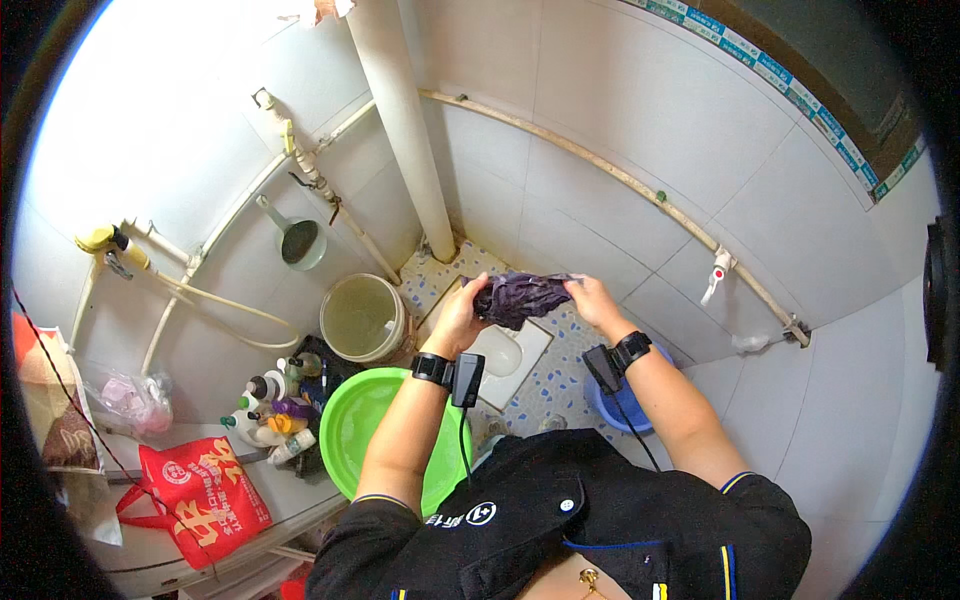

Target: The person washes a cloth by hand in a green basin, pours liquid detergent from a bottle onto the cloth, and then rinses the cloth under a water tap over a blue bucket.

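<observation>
Between my two hands hangs a crumpled dark purple cloth, bunched and held in the air above the squat toilet. My left hand is closed on its left end. At the other end, my right hand pinches a thin, stretched edge. A black band with a small device sits on each wrist. Below my left forearm stands a bright green basin, partly hidden by the arm. A blue basin is on the floor under my right wrist, also partly covered.
A bucket of water stands left of the toilet. Several bottles crowd beside the green basin, near a red bag on a ledge. A dipper hangs from the wall pipe. A white tap juts from the right wall.
</observation>
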A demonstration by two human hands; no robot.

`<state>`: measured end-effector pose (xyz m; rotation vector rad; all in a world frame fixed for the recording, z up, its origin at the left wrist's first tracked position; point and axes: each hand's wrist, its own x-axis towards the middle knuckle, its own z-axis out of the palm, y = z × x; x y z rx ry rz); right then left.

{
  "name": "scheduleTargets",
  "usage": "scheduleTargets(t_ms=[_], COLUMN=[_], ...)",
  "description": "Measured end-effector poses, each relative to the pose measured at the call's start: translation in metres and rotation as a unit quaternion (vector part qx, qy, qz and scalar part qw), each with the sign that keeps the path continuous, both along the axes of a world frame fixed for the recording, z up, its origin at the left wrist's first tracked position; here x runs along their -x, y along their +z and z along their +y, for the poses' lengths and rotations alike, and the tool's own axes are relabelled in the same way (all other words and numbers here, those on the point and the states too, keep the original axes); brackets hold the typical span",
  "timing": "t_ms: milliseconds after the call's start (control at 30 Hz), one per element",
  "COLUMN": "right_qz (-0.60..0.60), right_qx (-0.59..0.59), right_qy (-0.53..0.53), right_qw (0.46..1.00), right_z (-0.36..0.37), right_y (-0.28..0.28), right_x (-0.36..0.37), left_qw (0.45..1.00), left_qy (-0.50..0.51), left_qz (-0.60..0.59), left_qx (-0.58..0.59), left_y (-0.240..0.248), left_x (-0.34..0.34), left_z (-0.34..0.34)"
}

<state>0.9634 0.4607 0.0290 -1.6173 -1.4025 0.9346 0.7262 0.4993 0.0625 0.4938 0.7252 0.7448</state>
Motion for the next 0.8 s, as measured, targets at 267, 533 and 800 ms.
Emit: scheduleTargets(t_ms=[267,533,800], right_qz=[0.391,0.216,-0.003], right_qx=[0.019,0.007,-0.126], right_qy=[-0.057,0.047,0.093], right_qw=[0.919,0.975,0.988], right_z=[0.003,-0.004,-0.008], right_y=[0.008,0.029,0.033], right_x=[-0.009,0.02,0.052], left_qw=[0.999,0.994,0.999], left_qy=[0.029,-0.008,-0.023], left_qz=[0.009,-0.099,-0.04], left_qx=[0.011,0.049,-0.024], left_y=[-0.001,0.012,-0.001], left_x=[0.012,-0.003,-0.012], left_z=[-0.003,-0.011,-0.012])
